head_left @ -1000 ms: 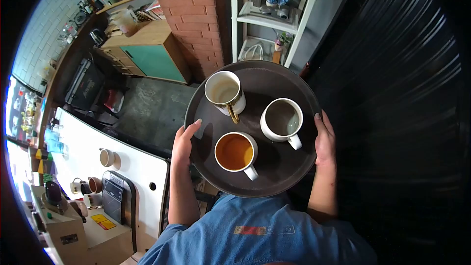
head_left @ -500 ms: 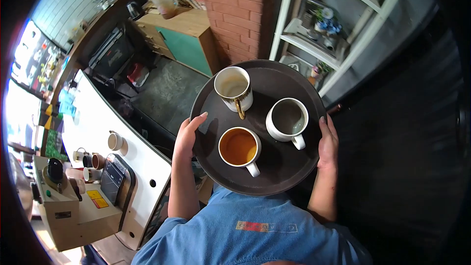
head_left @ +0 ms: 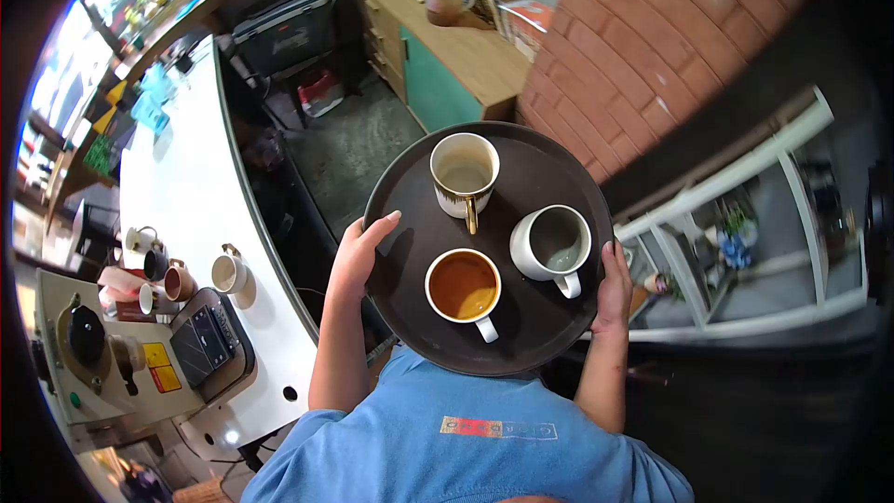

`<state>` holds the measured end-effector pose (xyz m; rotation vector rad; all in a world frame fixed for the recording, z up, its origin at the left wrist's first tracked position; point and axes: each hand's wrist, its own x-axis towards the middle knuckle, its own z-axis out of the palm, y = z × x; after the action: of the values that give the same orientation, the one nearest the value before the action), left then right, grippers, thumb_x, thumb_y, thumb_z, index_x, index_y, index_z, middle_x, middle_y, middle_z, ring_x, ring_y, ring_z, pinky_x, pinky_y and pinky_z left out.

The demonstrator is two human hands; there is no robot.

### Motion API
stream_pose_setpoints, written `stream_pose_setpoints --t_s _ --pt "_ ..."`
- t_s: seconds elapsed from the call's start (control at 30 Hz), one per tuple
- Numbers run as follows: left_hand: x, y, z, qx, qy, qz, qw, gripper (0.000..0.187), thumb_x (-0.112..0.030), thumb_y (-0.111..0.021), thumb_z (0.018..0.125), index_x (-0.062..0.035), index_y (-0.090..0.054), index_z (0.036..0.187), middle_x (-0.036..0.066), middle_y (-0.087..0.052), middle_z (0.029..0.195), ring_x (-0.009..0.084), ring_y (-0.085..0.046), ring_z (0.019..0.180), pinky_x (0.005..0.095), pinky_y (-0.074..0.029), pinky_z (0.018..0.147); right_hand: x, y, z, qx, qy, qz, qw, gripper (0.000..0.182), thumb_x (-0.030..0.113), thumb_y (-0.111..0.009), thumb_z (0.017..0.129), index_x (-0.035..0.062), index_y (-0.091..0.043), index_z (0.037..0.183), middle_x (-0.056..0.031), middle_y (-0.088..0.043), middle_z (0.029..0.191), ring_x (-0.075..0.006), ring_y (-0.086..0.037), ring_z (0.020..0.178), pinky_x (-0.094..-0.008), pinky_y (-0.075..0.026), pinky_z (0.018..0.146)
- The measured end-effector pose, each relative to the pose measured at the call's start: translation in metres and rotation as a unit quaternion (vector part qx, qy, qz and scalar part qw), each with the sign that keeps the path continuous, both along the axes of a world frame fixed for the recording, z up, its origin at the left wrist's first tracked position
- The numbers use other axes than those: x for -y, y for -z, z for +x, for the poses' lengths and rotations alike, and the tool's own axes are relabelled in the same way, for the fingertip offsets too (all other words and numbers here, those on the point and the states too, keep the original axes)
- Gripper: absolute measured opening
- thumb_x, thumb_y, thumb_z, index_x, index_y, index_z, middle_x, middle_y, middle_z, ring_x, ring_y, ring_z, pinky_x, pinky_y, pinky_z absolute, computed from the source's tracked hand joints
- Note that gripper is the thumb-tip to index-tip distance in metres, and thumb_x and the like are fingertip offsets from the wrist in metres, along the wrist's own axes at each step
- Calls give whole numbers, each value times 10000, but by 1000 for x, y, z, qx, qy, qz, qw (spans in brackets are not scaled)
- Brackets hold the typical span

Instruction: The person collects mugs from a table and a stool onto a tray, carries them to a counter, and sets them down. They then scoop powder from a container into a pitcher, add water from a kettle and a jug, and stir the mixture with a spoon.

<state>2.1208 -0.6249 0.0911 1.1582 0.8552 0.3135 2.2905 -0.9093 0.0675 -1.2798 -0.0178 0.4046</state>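
Note:
A round dark brown tray (head_left: 400, 289) is held level in front of my body. My left hand (head_left: 358, 256) grips its left edge, thumb over the rim and fingers hidden below. At the right edge, my right hand (head_left: 612, 289) grips the rim, its palm partly hidden. Three mugs stand upright on the tray. A white mug with gold trim and a gold handle (head_left: 463, 197) is at the far side. The rounded white mug (head_left: 529, 261) on the right looks greyish inside. Nearest me, a white cup (head_left: 431, 303) contains amber-brown liquid.
On the left runs a white counter (head_left: 172, 186) with several mugs, a tablet-like device (head_left: 200, 345) and a beige machine (head_left: 102, 363). Ahead stands a wooden cabinet with a green door (head_left: 438, 88). A brick pillar (head_left: 643, 56) and white shelving (head_left: 773, 321) are on the right.
My view has turned left: the counter and cabinet show more fully, and the shelving has swung lower right. Both hands still hold the tray, and the mugs keep their places on it.

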Motion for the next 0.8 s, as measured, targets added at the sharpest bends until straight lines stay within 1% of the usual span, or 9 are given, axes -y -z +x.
stream_pose_setpoints --t_s 0.1,0.17,0.2,0.43,0.47,0.5,0.57,0.7,0.8 --pt "-32 9 8 6 -33 -1 999 349 -285 -624 856 32 -608 1002 77 -647 861 144 -622 716 273 -505 633 -45 1 31 -12 -36 1 999 490 267 -486 962 -26 -408 1347 -108 -473 1338 -181 -418 1236 -298 -279 1050" --pt "-50 12 12 22 -48 -6 999 341 -280 -623 857 30 -609 998 76 -647 856 142 -622 711 272 -505 628 -71 10 56 -25 -52 -6 998 466 253 -505 953 -3 -426 1334 -90 -505 1296 -180 -492 1175 -309 -371 1003" --pt "-58 11 15 30 -65 -6 997 336 -277 -623 857 29 -610 995 74 -648 852 141 -622 710 270 -505 623 -87 8 64 -45 -70 29 996 451 246 -502 952 -3 -434 1322 -94 -516 1283 -188 -517 1148 -313 -400 977" --pt "-120 15 42 42 -157 5 987 318 -268 -621 860 24 -615 987 69 -652 833 131 -620 696 257 -501 617 -193 4 129 -33 -147 20 988 414 231 -483 961 -4 -444 1300 -112 -545 1234 -200 -555 1102 -327 -442 944" --pt "-129 16 47 40 -171 6 984 318 -268 -621 860 24 -615 987 69 -651 833 131 -620 696 257 -501 617 -209 15 145 5 -174 27 984 395 224 -472 966 -5 -452 1287 -112 -555 1218 -204 -562 1090 -325 -450 933" --pt "-140 16 52 41 -177 12 983 317 -268 -619 860 23 -617 985 69 -653 830 130 -621 692 254 -500 617 -224 13 153 3 -187 27 982 395 224 -472 966 -5 -452 1287 -112 -555 1218 -204 -562 1090 -325 -450 933" --pt "-160 14 66 46 -197 20 979 315 -267 -618 861 23 -618 983 69 -654 828 129 -621 688 251 -499 617 -259 2 170 -31 -240 78 967 420 234 -441 980 -42 -446 1297 -111 -536 1258 -186 -500 1154 -295 -384 981" --pt "-197 10 80 63 -248 10 967 305 -267 -618 860 16 -621 977 69 -657 828 126 -622 679 249 -496 612 -329 -15 201 -17 -259 32 965 416 235 -429 988 -37 -429 1303 -117 -536 1248 -197 -515 1137 -304 -400 969" --pt "-222 2 84 53 -304 20 951 297 -267 -617 860 12 -624 961 64 -655 816 125 -622 676 246 -495 616 -384 -20 222 -27 -314 51 948 414 229 -414 994 -29 -408 1317 -123 -533 1253 -203 -521 1132 -303 -406 967"
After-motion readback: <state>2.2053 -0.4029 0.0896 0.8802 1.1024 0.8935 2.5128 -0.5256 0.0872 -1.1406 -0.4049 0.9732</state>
